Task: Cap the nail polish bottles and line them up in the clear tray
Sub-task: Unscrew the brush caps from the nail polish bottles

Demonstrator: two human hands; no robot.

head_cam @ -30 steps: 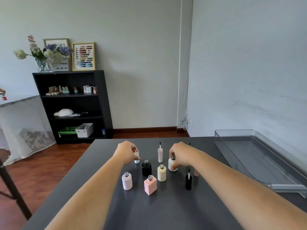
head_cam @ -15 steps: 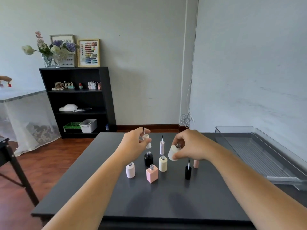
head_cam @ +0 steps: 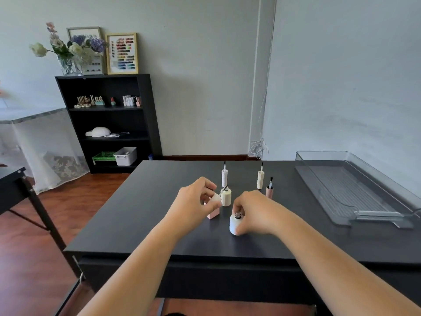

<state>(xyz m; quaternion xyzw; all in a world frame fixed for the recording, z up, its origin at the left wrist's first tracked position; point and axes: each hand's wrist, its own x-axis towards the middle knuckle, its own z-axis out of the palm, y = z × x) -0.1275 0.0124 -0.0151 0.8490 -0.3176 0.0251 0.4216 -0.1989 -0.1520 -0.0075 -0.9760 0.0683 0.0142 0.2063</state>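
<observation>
light: soft, even daylight | shadows: faint under forearms | edges: wide-angle bowing | focus: slightly soft

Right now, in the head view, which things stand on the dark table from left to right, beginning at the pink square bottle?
pink square bottle → cream bottle → white bottle in the right hand → cream brush cap → pink brush cap → clear tray

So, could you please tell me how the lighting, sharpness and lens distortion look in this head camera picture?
Head view: soft, even daylight, with only faint shadows under the hands on the dark table; a pale sheen on the clear tray floor; the left hand and its white cap are slightly blurred; the white bottle in the right hand is sharper; wide-angle bending curves the room's edges.
</observation>
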